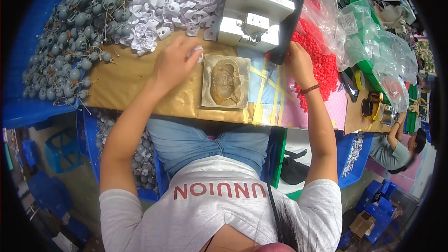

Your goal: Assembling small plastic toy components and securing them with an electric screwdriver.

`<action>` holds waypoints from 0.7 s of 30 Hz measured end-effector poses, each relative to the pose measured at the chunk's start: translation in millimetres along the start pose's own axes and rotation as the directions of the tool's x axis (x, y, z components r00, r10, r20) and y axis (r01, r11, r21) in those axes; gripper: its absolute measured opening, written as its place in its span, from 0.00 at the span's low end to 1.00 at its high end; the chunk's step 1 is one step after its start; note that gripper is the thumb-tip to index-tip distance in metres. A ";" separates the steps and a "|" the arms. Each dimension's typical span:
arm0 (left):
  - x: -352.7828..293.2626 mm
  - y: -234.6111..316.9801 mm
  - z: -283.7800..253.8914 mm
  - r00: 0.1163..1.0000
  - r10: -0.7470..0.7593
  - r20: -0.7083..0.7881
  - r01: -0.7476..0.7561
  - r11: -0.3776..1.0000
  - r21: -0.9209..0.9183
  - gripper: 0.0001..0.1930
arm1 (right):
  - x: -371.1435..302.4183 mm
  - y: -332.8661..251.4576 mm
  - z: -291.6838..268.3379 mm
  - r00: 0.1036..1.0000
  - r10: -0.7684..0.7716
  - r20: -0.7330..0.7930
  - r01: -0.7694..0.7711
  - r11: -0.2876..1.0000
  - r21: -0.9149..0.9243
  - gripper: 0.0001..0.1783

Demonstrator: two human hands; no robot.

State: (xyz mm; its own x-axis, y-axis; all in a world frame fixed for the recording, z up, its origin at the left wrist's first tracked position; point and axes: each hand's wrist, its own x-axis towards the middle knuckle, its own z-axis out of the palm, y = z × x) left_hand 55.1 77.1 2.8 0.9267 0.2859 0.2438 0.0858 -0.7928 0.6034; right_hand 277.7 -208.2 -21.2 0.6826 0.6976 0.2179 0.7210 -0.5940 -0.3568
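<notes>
My left hand (pixel 173 63) is raised over the brown-covered table, fingers closed on a small white plastic part (pixel 198 54), a little blurred. Just right of it lies a square metal block (pixel 226 103) with a brown, figure-shaped hollow. My right hand (pixel 299 63) reaches beside the black edge of a white machine (pixel 273 2), at the near side of a heap of small red parts (pixel 322 60). Its fingertips are hidden, so I cannot see what they touch.
Grey ball-shaped parts with wires (pixel 74 32) heap up at far left, beside a pile of white plastic parts (pixel 172 0). Clear bags (pixel 394 60) and yellow tape rolls (pixel 371 107) lie to the right. Another person (pixel 396 147) works at far right.
</notes>
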 end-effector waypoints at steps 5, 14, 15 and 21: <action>-68.2 -23.1 1.1 0.997 -0.016 0.075 0.005 0.990 0.139 0.13 | -2.0 3.7 2.7 1.000 0.000 0.008 0.000 1.000 -0.013 0.07; -42.6 31.1 -0.8 0.998 0.066 0.015 -0.064 0.990 -0.126 0.14 | -8.0 16.3 -11.3 0.945 0.203 -0.256 -0.070 0.892 0.446 0.06; -38.2 39.8 7.3 0.990 0.136 0.021 -0.134 0.987 -0.093 0.13 | -8.5 8.0 -17.1 0.948 0.209 -0.241 -0.060 0.860 0.508 0.06; -25.9 45.6 34.3 0.987 0.091 0.131 -0.088 0.996 -0.033 0.19 | -21.3 -88.9 -20.7 0.963 -0.230 -0.142 0.270 0.814 0.515 0.11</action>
State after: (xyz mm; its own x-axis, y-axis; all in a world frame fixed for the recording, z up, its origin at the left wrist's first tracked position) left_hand 47.5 15.1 -2.0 0.9707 0.1393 0.1960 -0.0077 -0.7968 0.6042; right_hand 201.6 -178.6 24.7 0.5080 0.7517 0.4206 0.7097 -0.0885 -0.6989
